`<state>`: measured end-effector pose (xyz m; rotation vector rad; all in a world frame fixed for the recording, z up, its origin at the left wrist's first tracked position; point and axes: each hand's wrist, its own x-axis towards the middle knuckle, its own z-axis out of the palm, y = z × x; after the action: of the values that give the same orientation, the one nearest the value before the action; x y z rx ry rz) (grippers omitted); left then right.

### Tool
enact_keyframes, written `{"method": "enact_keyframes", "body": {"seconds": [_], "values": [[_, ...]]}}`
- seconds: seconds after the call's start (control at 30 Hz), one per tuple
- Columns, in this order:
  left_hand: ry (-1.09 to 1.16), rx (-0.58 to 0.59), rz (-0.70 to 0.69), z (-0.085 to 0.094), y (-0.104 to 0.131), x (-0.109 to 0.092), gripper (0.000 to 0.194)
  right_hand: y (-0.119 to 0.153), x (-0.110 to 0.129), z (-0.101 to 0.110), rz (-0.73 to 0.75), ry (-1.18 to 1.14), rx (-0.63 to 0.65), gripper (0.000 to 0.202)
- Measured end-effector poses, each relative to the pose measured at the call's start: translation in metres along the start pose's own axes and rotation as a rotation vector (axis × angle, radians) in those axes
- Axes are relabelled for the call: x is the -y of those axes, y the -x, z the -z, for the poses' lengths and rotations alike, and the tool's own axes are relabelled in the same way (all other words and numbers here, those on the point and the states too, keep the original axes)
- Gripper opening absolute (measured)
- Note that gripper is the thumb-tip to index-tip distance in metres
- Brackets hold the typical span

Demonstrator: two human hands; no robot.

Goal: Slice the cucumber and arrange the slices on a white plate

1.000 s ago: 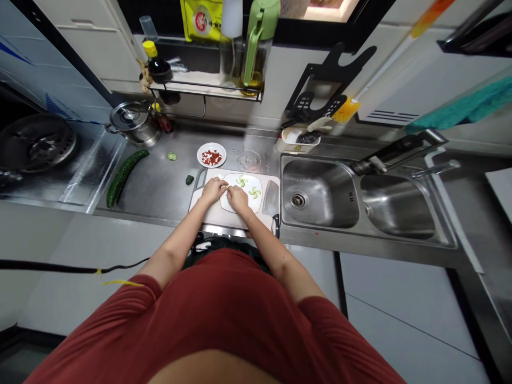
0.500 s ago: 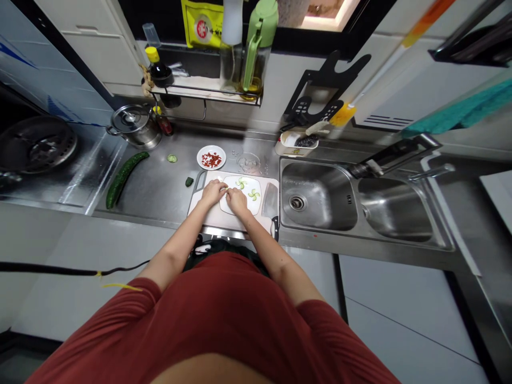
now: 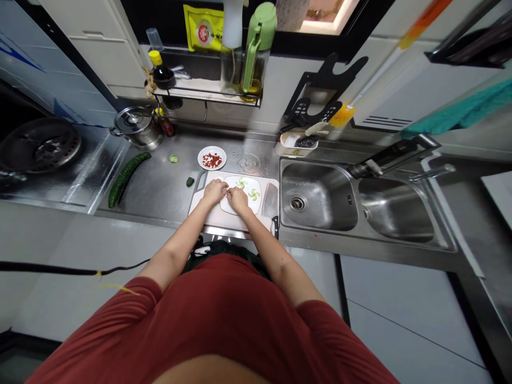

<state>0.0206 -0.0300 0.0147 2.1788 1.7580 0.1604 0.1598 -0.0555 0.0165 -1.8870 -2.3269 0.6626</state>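
Steel counter (image 3: 160,184) below, curled hands (image 3: 216,190) (image 3: 238,200) nearly meet over a white plate (image 3: 254,207), grip unclear.

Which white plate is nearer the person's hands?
The squarish plate on the cutting board, bearing green pinwheel shapes; the round plate, holding red pieces, stands farther back on the metal counter.

On the table (image 3: 160,186) I see a plate (image 3: 254,206) atop the cutting board (image 3: 224,220); from it, cucumber (image 3: 122,182) at nine o'clock, pot (image 3: 147,136) at ten, dish (image 3: 208,151) at eleven, knife (image 3: 271,198), then sink (image 3: 332,192), at three.
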Motion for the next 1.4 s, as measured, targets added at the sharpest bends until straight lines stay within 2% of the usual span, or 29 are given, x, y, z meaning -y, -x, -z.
{"method": "enact_keyframes", "body": {"seconds": [0.23, 0.47, 0.67, 0.8, 1.13, 1.4], "values": [[0.046, -0.053, 0.001, 0.002, 0.005, -0.001, 0.033, 0.011, -0.002, 0.001, -0.003, -0.089, -0.072, 0.034], [0.038, -0.274, 0.349, 0.001, 0.017, 0.017, 0.037, 0.038, -0.009, 0.007, -0.017, -0.224, -0.152, 0.033], [0.011, -0.206, 0.402, -0.001, 0.025, 0.023, 0.036, 0.058, -0.023, 0.003, -0.01, -0.382, -0.252, 0.032], [0.014, -0.211, 0.403, -0.003, 0.025, 0.024, 0.038, 0.069, -0.031, 0.002, -0.035, -0.446, -0.296, 0.033], [-0.019, -0.216, 0.428, -0.003, 0.013, 0.031, 0.036, 0.097, -0.05, 0.01, -0.066, -0.54, -0.404, 0.032], [0.015, -0.197, 0.478, -0.002, 0.004, 0.027, 0.029, 0.1, -0.055, 0.012, -0.013, -0.658, -0.513, 0.03]]}}
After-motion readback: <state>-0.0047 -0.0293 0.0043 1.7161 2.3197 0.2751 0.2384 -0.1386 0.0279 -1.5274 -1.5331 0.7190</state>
